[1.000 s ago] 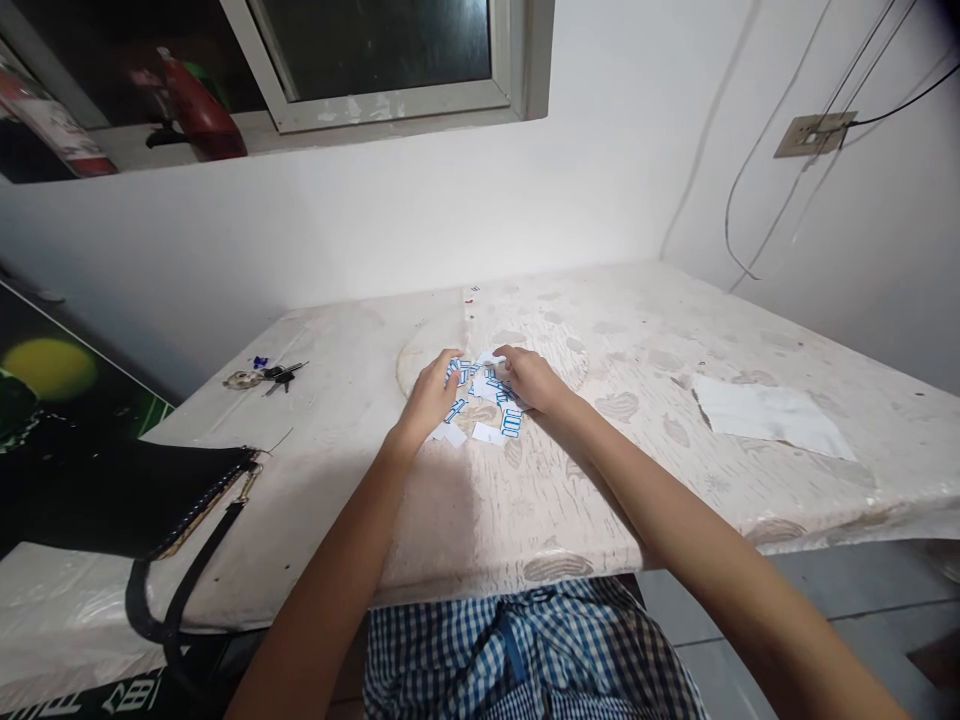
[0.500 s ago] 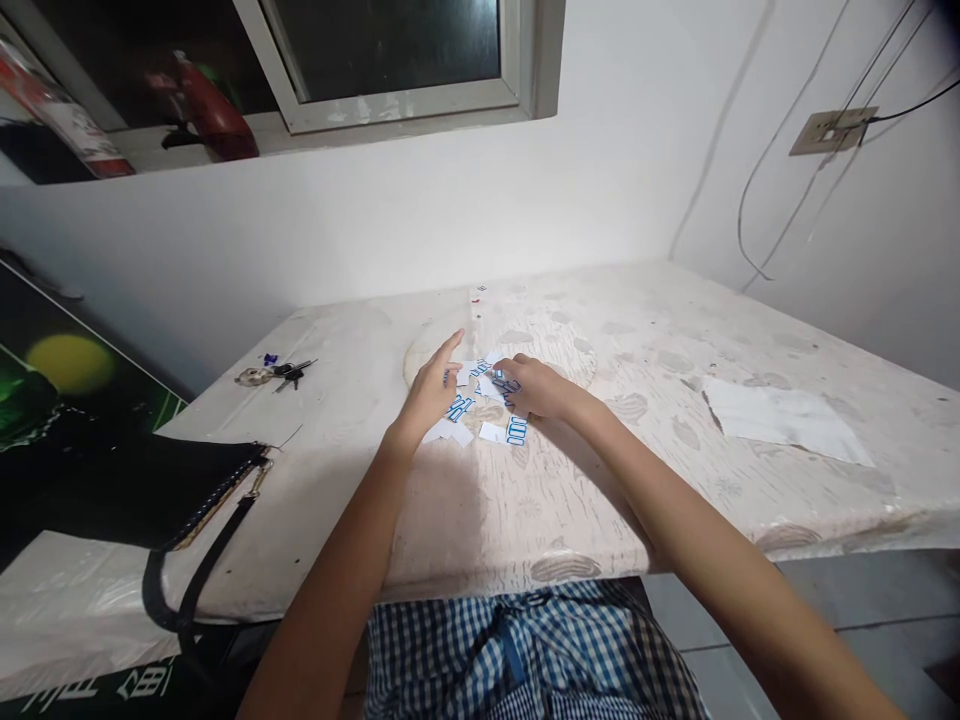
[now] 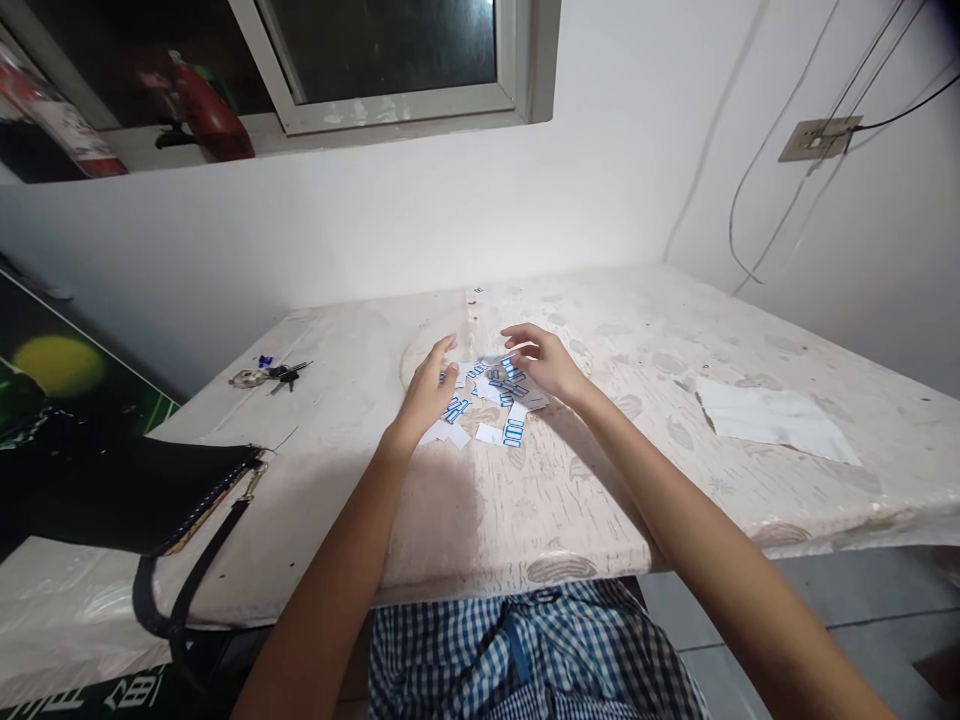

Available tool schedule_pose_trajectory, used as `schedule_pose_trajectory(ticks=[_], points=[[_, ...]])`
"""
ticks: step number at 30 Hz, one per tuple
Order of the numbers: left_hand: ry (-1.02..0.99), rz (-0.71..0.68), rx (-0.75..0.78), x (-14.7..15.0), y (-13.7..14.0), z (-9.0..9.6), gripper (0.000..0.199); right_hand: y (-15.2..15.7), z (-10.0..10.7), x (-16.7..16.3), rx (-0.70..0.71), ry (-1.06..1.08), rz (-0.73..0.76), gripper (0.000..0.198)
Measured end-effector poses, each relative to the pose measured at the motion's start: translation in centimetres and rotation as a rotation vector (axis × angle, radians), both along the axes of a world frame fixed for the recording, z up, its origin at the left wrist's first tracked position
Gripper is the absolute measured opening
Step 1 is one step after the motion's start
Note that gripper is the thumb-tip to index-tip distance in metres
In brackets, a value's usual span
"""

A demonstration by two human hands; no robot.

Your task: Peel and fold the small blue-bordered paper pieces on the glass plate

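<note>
Paper slips (image 3: pixel 487 390) lie scattered, left hand (image 3: pixel 426 396) loosely open at their 9 o'clock, right hand (image 3: pixel 550 366) spread at 2. Probably feather-light, bendy, easily creased; I'd pinch edges.

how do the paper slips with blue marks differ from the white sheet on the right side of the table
The paper slips are small and many; the white sheet is one larger piece. Several slips carry blue block markings, while the sheet shows none. The slips lie scattered and overlapping, whereas the sheet lies spread out alone. Both are mostly white and rest on the patterned tablecloth.
</note>
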State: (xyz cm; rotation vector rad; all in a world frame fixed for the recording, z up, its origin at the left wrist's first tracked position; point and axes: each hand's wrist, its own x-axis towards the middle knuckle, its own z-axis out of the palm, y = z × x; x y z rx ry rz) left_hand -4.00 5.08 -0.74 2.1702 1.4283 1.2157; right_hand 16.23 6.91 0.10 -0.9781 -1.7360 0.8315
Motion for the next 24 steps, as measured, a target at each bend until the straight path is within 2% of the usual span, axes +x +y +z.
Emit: schedule_pose_trajectory(ticks=[2, 4, 7, 9, 13, 15, 20, 24], points=[[0.017, 0.005, -0.035, 0.5, -0.3, 0.1, 0.029, -0.5, 0.3, -0.6, -0.045, 0.132, 0.035, 0.037], [0.023, -0.039, -0.087, 1.4, -0.8, 0.2, 0.033, -1.2, 0.4, -1.5, -0.068, 0.245, 0.078, 0.036], [-0.048, -0.111, -0.118, 2.8, -1.6, 0.3, 0.046, -2.2, 0.4, -2.7, -0.018, 0.311, 0.130, 0.030], [-0.108, -0.124, -0.137, 3.6, -1.8, 0.3, 0.046, -2.7, 0.3, -3.1, 0.078, 0.283, 0.130, 0.026], [-0.271, -0.187, -0.115, 3.9, -1.6, 0.2, 0.037, -3.0, -0.1, -3.4, 0.397, 0.160, 0.080, 0.030], [-0.317, -0.218, -0.099, 3.7, -1.4, 0.1, 0.033, -2.9, -0.3, -3.3, 0.463, 0.118, 0.058, 0.032], [-0.344, -0.274, -0.173, 3.4, -1.4, 0.1, 0.023, -2.6, -0.5, -3.3, 0.417, 0.021, -0.016, 0.033], [-0.411, -0.322, -0.280, 3.6, -1.5, 0.5, 0.023, -2.3, -0.4, -3.5, 0.294, 0.155, -0.008, 0.033]])
